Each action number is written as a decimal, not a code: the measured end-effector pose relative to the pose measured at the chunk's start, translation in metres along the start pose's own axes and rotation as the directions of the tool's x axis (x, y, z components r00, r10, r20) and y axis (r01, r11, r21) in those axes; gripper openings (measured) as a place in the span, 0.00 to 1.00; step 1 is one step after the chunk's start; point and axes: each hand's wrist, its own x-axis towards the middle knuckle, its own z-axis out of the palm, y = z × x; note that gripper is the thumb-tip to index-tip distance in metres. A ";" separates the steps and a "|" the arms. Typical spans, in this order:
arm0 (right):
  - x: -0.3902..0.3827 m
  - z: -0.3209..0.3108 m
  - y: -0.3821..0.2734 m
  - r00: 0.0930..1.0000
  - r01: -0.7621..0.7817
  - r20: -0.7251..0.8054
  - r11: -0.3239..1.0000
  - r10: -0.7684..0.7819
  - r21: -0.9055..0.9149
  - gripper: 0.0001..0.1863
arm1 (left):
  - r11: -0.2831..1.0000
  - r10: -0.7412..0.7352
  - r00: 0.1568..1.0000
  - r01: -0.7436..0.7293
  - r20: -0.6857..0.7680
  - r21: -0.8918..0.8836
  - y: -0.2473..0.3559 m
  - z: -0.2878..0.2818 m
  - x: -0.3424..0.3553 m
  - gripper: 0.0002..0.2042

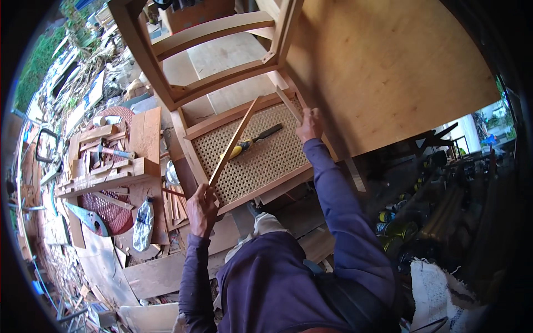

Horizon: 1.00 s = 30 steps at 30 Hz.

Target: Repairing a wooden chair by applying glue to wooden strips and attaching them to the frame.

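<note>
A wooden chair frame [176, 94] stands before me, its seat panel of woven cane [266, 166] set inside wooden rails. My left hand [202, 210], closed, grips the near end of a thin wooden strip [240, 129], which slants up and across the seat. Over the seat's right side, my right hand [310, 125] is closed on a second wooden strip [288, 103]. That strip's upper end points toward the backrest; the forearm hides part of it. A chisel [268, 132] with a yellow and black handle lies on the cane, partly covered by the left strip.
To the left, a wooden bench [145, 133] carries a hammer [114, 151], wood offcuts, a hand saw [89, 217] and a clear plastic bag [143, 225]. A large plywood sheet [388, 66] is close on the right. Below it sit dark, cluttered bottles [401, 230]. Scrap covers the far left ground.
</note>
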 end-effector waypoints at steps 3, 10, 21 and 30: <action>-0.015 -0.042 -0.040 0.892 -0.446 0.360 0.657 0.272 0.608 0.18 | 0.991 0.034 0.999 -0.036 -0.022 -0.132 0.010 -0.006 -0.018 0.07; -0.085 -0.115 -0.159 0.592 -0.803 0.796 -0.171 -0.125 0.570 0.14 | 0.986 0.167 0.986 -0.166 -0.029 0.018 0.025 -0.004 -0.054 0.16; -0.136 -0.102 -0.173 0.581 -0.805 0.798 -0.256 -0.157 0.536 0.16 | 0.937 0.022 0.999 -0.033 -0.037 -0.348 0.003 -0.016 -0.095 0.17; -0.135 -0.122 -0.151 0.669 -0.744 0.676 -0.267 -0.310 0.613 0.16 | 0.792 0.164 0.950 0.033 -0.265 0.610 -0.106 -0.173 -0.039 0.29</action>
